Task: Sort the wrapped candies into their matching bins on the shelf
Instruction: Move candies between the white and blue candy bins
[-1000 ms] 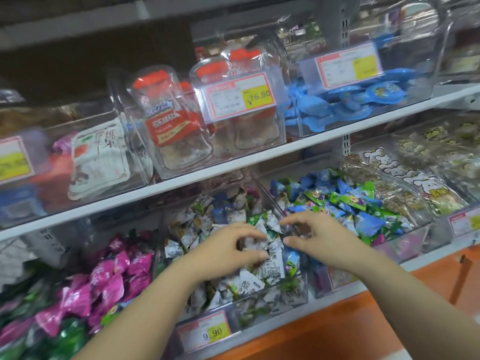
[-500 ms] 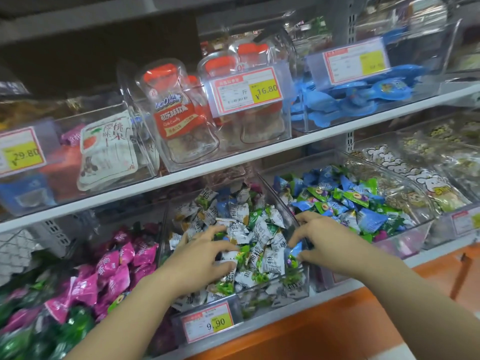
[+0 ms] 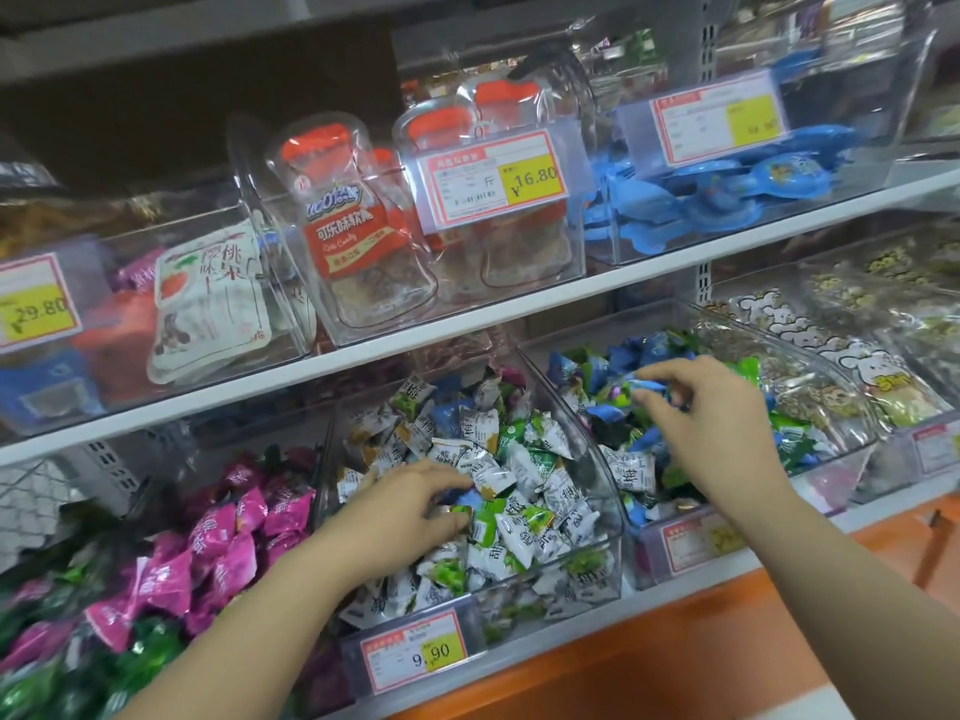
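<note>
On the head view, the left hand (image 3: 410, 511) is buried in the white-and-green candies (image 3: 524, 459) of the middle bin (image 3: 597, 485), with the fingers curled. Whether any one candy is gripped cannot be told. Over the right bin (image 3: 852, 433), a blue candy (image 3: 647, 385) is pinched between thumb and fingertips of the right hand (image 3: 722, 433).

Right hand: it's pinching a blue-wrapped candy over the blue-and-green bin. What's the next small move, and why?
Probably let go of it there. The right hand pinches the blue candy just above the right bin, whose pile is mostly blue and green wrappers, so it looks matched. The left hand, in the middle bin of white wrappers, pinches another blue piece.
</note>
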